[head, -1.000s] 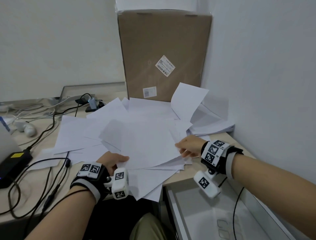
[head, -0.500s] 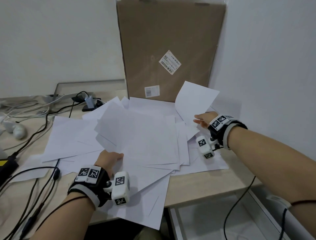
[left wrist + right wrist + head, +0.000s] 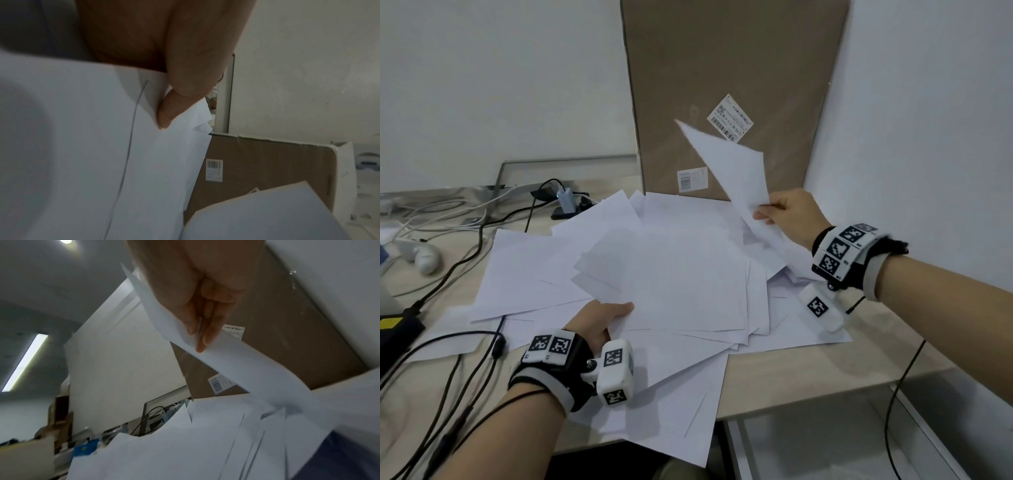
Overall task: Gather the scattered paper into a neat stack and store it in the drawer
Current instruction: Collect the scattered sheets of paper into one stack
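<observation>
The right hand [image 3: 792, 212] is up in the right middle of the head view. Its thumb and fingers pinch 1 sheet of paper [image 3: 736, 171] by the lower edge. In the right wrist view the fingertips [image 3: 202, 342] press on that sheet, and the sheet bends down to the pile at the lower right. The sheet is lifted off the desk and stands tilted in front of the brown cardboard box [image 3: 732, 68], which leans on the white wall at the top middle.

The left hand [image 3: 599, 320] is in the lower middle of the head view. Its thumb lies on top of a bunch of sheets and the other fingers go under them, so it grips the near edge of the pile. The left wrist view shows the thumb [image 3: 185, 81] pressed on white paper, with the box behind.

The scattered paper [image 3: 671, 274] is spread over the middle of the tan desk [image 3: 808, 370]. The sheets lie at many angles, 1 on top of another. Some hang over the near edge of the desk at the bottom middle.

An open drawer [image 3: 808, 452] shows at the lower right, below the desk edge.

Black and white cables [image 3: 465, 253] lie on the left side of the desk. A small white lump [image 3: 426, 255] sits among them at the far left.
</observation>
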{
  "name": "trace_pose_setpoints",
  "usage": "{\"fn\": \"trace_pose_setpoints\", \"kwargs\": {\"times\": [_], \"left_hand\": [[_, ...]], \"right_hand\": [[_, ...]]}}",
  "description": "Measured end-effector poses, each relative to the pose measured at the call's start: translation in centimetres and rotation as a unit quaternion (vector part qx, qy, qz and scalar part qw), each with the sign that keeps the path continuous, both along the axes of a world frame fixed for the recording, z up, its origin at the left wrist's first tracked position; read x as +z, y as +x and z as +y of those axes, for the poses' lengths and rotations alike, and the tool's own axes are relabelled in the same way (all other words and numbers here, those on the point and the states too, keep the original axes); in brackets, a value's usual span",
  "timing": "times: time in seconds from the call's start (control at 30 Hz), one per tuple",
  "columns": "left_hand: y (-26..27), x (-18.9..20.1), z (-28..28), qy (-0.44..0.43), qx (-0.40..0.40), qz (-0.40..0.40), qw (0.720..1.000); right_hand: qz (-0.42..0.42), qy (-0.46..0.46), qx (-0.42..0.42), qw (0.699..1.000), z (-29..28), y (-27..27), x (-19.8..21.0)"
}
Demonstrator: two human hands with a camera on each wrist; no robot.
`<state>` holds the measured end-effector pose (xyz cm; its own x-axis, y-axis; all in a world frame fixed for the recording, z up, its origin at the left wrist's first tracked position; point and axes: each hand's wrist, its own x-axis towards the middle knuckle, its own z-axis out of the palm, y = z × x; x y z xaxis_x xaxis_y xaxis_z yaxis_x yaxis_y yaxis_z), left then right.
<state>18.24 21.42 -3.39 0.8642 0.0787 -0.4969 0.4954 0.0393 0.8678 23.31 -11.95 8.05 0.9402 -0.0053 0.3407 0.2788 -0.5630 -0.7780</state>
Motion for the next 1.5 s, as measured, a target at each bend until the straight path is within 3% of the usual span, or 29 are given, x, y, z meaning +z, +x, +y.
{"fn": "trace_pose_setpoints", "kwargs": {"times": [0.27,0.53,0.73,0.9,1.03,1.17,1.3,1.5], "left_hand": [[-0.8,1.1,0.0,-0.024,-0.019,0.024,0.999],[-1.9,1.7,0.4,-0.021,-0.044,0.036,0.998],[-2.2,2.4,-0.4,-0.064,-0.06,0.043,0.995],[-1.8,2.8,-0.6,0.014,-0.108,0.071,0.991],[-0.6,1.8,-0.9,0.074,-0.031,0.022,0.997],[0.3,0.8,-1.1,0.019,0.037,-0.049,0.998],[1.5,0.8,-0.5,-0.015,0.052,-0.119,0.991],[4.5,1.8,-1.1,-0.041,0.033,-0.162,0.985]], "right_hand": [[-0.024,-0.076,0.049,0.996,0.5,-2.1,-0.3],[0.129,-0.07,0.109,0.983,-1.1,-2.6,-2.2],[0.209,-0.089,0.147,0.963,0.7,-2.5,-4.4],[0.236,-0.139,0.17,0.946,2.8,-1.7,-5.2],[0.241,-0.052,0.124,0.961,2.6,-1.2,-5.0],[0.243,0.139,0.059,0.958,1.7,-0.8,-5.7],[0.255,0.235,0.024,0.937,1.4,-0.7,-6.6],[0.202,0.317,-0.036,0.926,0.6,1.2,-8.4]]}}
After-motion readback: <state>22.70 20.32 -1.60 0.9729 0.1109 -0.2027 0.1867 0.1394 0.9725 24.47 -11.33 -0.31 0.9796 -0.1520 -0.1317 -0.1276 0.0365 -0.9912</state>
